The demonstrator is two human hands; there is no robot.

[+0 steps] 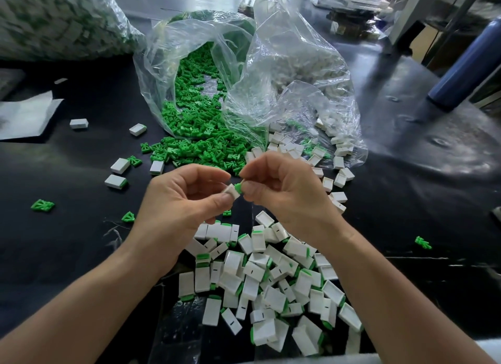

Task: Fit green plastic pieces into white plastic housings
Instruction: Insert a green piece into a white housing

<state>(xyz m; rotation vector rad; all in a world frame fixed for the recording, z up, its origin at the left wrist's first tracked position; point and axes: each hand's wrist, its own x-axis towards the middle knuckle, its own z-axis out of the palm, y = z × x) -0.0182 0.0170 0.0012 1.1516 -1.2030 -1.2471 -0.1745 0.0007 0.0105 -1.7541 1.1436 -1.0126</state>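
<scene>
My left hand (187, 198) pinches a small white housing (231, 192) between thumb and fingers, above the black table. My right hand (282, 190) pinches a green piece (238, 187) that meets the housing's open end; how far in it sits is hidden by my fingers. Loose green pieces (200, 138) spill from a clear bag (168, 65) beyond my hands. Empty white housings (320, 152) spill from a second clear bag (298, 73) on the right. A heap of fitted white-and-green units (271, 279) lies below my hands.
Stray housings (119, 165) and green pieces (42, 205) dot the black table (67, 241) on the left. A big filled bag (54, 21) sits at the far left, white paper (24, 116) beside it. A dark blue cylinder (466, 62) stands at the right.
</scene>
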